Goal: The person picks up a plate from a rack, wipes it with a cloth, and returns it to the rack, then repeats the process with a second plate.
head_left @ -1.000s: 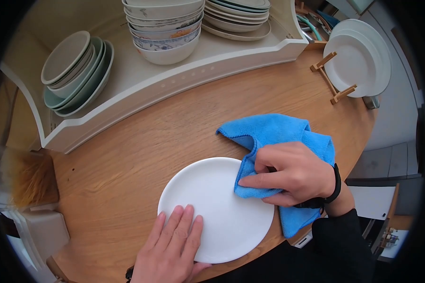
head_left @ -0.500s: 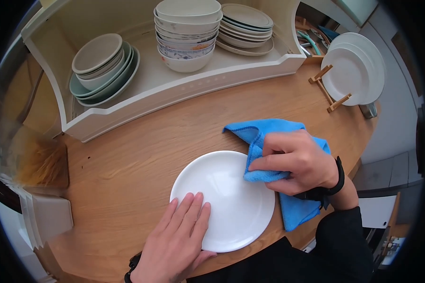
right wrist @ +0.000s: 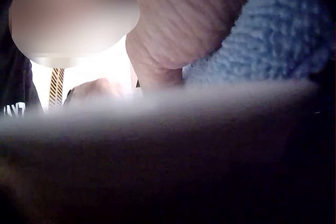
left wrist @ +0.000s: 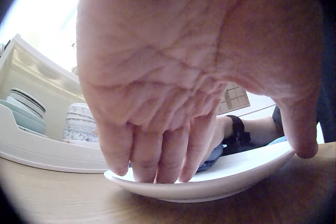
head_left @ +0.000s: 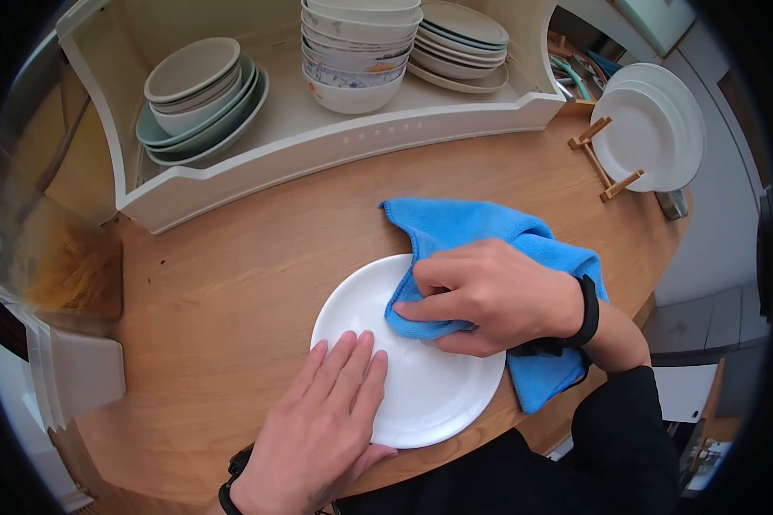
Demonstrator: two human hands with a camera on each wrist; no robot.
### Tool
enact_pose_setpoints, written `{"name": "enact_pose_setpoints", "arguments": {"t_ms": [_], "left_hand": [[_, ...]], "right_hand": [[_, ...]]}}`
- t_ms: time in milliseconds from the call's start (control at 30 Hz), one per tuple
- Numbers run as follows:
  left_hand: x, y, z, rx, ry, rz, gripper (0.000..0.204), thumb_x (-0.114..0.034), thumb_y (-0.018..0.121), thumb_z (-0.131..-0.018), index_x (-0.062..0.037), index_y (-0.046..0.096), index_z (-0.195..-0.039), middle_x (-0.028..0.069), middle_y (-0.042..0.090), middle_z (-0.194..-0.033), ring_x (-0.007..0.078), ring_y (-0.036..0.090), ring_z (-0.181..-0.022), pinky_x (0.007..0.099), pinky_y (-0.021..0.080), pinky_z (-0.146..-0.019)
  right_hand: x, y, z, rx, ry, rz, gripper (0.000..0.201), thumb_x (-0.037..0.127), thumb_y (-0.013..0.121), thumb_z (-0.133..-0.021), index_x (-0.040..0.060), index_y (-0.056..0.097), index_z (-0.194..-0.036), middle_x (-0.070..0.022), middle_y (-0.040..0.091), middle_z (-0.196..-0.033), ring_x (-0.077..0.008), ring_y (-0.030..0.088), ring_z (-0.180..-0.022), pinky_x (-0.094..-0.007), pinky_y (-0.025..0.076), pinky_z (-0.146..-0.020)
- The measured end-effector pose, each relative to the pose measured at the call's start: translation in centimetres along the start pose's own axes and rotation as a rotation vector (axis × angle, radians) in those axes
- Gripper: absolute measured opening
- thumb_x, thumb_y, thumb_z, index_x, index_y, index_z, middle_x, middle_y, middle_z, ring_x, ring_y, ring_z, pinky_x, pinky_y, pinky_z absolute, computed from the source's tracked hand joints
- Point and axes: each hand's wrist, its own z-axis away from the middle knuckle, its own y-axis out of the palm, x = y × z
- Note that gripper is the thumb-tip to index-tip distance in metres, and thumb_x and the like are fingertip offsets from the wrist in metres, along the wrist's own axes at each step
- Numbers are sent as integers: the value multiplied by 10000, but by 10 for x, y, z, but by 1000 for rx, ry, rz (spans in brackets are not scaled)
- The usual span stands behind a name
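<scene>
A white plate (head_left: 438, 395) lies on the wooden table near its front edge. My left hand (head_left: 322, 416) rests straight fingers on the plate's left side; in the left wrist view the fingertips touch its inner surface, and the thumb (left wrist: 302, 129) is at the rim. With curled fingers my right hand (head_left: 498, 300) grips a bunched part of a blue cloth (head_left: 489, 221) against the plate's upper right. The rest of the cloth spreads over the table behind and right of the hand. Up close in the right wrist view, the cloth (right wrist: 268, 35) fills the upper right.
Behind stands a white shelf (head_left: 335, 142) with stacked bowls (head_left: 356, 64), green and white dishes (head_left: 193, 103) and a pile of plates (head_left: 464, 43). At right, white plates (head_left: 640, 129) lean in a wooden rack (head_left: 605, 163). White containers (head_left: 86, 369) stand at the left edge.
The right hand with the cloth has moved left, farther over the plate. The left hand keeps its place on the plate. The head view has shifted.
</scene>
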Motion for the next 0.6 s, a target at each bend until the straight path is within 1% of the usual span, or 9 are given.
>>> {"name": "enact_pose_setpoints", "arguments": {"t_ms": [67,200,300,467,600], "left_hand": [[-2,-2,-2,16,-11,-28,955,-455,864,-701,38,497,-1431,235,488,-1507,385,466,-1412,510,393,-1169],[-3,-1,-2,21,-17,-27,954,-458,859,-707,40,494,-1434,235,487,-1508,386,461,-1417,511,393,-1169],[-2,0,-2,17,-13,-20,950,-460,851,-717,44,490,-1437,239,483,-1511,391,458,-1418,511,388,-1173],[-4,-3,-2,34,-18,-31,935,-453,837,-737,50,483,-1441,254,475,-1512,399,453,-1422,511,379,-1177],[-4,-3,-3,32,-21,-27,935,-454,833,-741,50,479,-1445,255,475,-1512,398,452,-1425,511,377,-1177]], "right_hand": [[0,-2,2,14,-7,-69,343,172,831,-706,62,729,-1015,-85,599,-941,-278,655,-825,-399,528,-644],[1,-7,4,47,25,-86,336,166,827,-709,67,733,-1017,-87,606,-931,-286,654,-811,-397,527,-643],[0,-5,4,20,44,-25,342,168,827,-719,75,732,-1034,-80,598,-940,-278,655,-820,-397,525,-643],[-1,-2,1,-15,55,49,406,163,824,-734,94,708,-1117,-75,581,-956,-268,655,-839,-392,526,-653],[-1,0,1,-22,52,68,426,165,824,-730,100,701,-1132,-78,583,-952,-273,656,-842,-391,526,-655]]}}
